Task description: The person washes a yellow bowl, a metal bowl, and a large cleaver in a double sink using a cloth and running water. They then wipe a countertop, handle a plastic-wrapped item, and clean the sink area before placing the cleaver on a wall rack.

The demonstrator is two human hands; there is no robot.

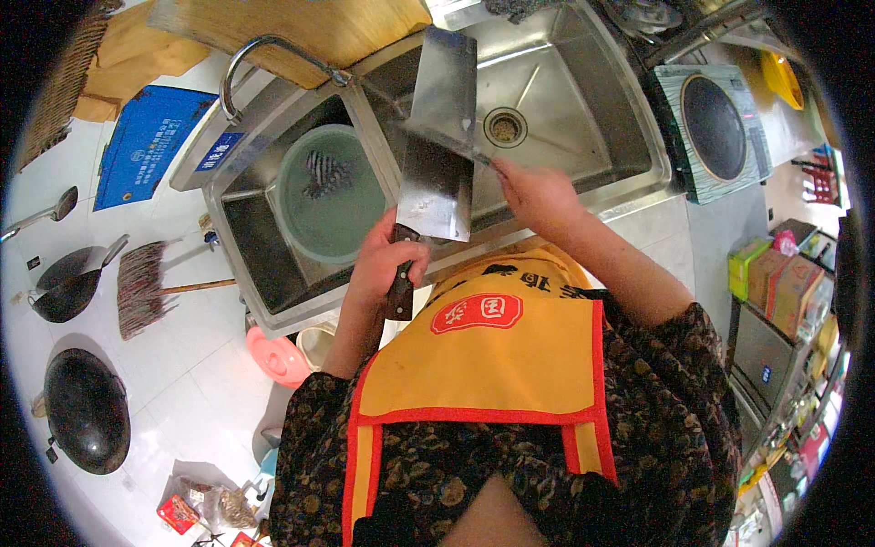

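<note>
My left hand [389,256] grips the dark riveted handle [401,290] of a cleaver. Its broad steel blade [437,184] points away from me over the divider of a double sink. From the right, my right hand [543,195] holds a thin, motion-blurred metal tool [441,140] that lies across the cleaver's blade; its exact kind is unclear. Left of the cleaver, a round pale-green basin [290,236] stands in the left sink bowl. Inside it lies a dark striped thing [327,171] that I cannot identify.
The right sink bowl [567,89] has a round drain [506,127]. A curved faucet [236,75] arches at the left rear, beside a wooden board [294,41]. An induction cooker [714,126] sits at right. Woks [87,410] and a mop [140,290] are at left.
</note>
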